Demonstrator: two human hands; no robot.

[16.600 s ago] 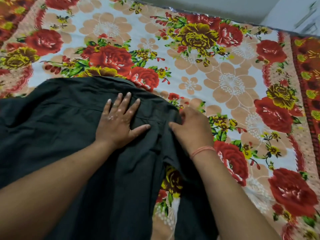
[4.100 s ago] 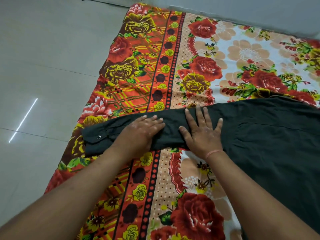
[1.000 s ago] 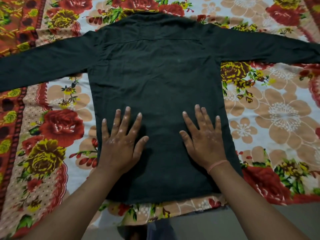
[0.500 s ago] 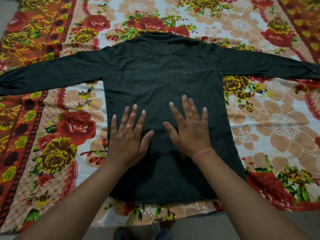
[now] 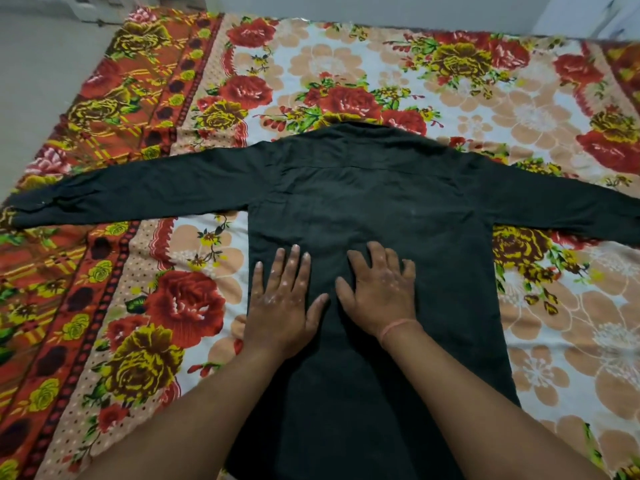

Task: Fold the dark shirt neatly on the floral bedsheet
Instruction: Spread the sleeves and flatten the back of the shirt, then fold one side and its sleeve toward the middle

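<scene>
The dark shirt [image 5: 367, 202] lies flat, back side up, on the floral bedsheet [image 5: 381, 74], collar at the far end. Its two long sleeves stretch straight out to the left and right. My left hand [image 5: 282, 306] rests palm down on the shirt's middle, close to its left edge, fingers spread. Beside it, my right hand [image 5: 379, 292] presses flat on the middle of the shirt, a pink thread band on its wrist. Neither hand grips any cloth. My forearms hide the shirt's lower hem.
The bedsheet lies on a pale tiled floor [image 5: 31, 74], visible at the left and along the far edge. The left sleeve's cuff [image 5: 38, 206] reaches the sheet's red patterned border. The right sleeve runs out of the frame.
Both hands have slid up the shirt's back toward the collar and drawn closer together, staying flat. The view has pulled back and tilted up, showing more of the sheet and floor.
</scene>
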